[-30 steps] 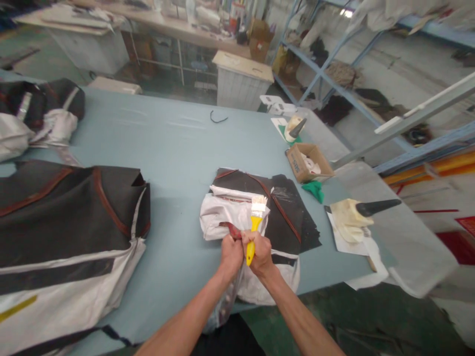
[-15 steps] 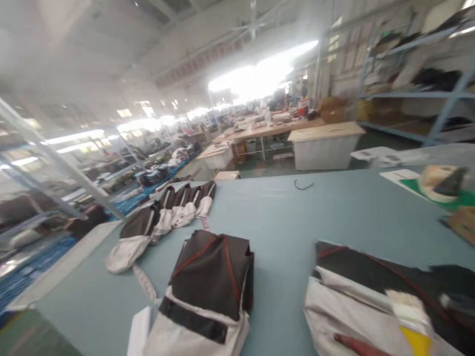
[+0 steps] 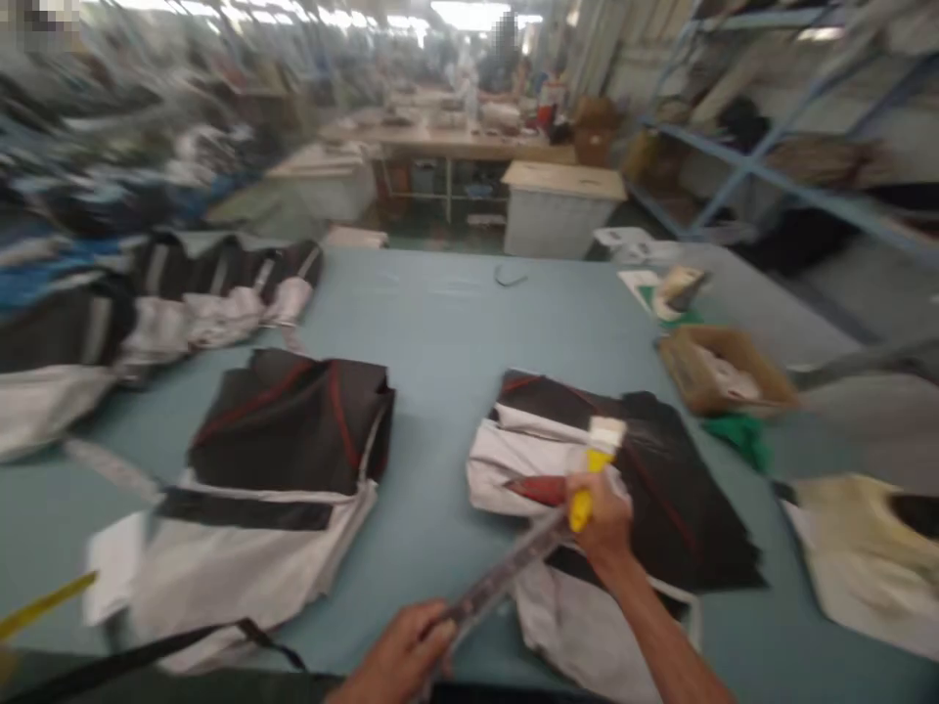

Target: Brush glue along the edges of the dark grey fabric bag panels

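My left hand (image 3: 415, 650) is closed around the near end of a long, narrow grey strip (image 3: 506, 572). The strip looks straight with faint marks; blur hides whether it is a ruler or a strap. It runs up to my right hand (image 3: 605, 518), whose fingers are closed around a flat brush (image 3: 602, 460) with a yellow handle and pale bristles. Beside those fingers is a red tapered thing (image 3: 539, 489); I cannot tell whether it is held. Under this hand lies a folded stack of black and off-white fabric pieces (image 3: 660, 479) with red piping.
Another black and off-white folded stack (image 3: 286, 430) lies left of centre. Several similar pieces (image 3: 212, 284) line the table's left side. At right are a cardboard box (image 3: 730, 372), green cloth (image 3: 740, 440) and pale fabric (image 3: 872, 557). A yellow tape (image 3: 48, 606) reaches in at lower left.
My view has tilted down and levelled, turning right. Both my hands and the grey strip now show; neither hand was in view before. The brush now shows in my right hand.
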Action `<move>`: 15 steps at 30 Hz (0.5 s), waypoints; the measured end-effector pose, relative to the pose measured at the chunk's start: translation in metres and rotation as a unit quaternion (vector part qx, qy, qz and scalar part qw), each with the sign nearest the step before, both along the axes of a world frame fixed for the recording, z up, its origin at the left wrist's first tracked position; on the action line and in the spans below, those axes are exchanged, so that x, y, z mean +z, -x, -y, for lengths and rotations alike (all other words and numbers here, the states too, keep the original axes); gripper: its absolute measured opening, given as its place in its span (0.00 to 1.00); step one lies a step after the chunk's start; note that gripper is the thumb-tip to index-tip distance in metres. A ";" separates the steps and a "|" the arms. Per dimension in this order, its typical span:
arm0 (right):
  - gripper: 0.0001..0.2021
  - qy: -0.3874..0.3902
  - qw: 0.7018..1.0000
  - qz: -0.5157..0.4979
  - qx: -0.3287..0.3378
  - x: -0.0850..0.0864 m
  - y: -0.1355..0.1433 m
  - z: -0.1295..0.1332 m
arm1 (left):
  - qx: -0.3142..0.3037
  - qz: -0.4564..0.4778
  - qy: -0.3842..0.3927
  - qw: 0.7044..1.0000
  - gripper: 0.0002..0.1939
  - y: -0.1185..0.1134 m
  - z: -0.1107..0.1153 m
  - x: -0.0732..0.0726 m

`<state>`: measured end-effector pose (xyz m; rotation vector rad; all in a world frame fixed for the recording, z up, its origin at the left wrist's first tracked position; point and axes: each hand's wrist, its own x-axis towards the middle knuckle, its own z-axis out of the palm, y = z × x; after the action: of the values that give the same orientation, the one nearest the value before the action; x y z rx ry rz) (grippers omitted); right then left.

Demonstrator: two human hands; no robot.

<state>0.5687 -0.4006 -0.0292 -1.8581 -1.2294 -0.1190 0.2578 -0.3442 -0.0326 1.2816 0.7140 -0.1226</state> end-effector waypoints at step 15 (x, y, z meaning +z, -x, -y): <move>0.08 -0.010 0.998 0.043 -0.033 -0.002 0.023 0.022 | 0.146 0.095 -0.056 0.983 0.25 -0.164 0.003 -0.018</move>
<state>0.5453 -0.4230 -0.0316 -1.8925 -1.2217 -0.2498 0.4217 -0.3469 -0.0505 1.2612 0.7444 0.2796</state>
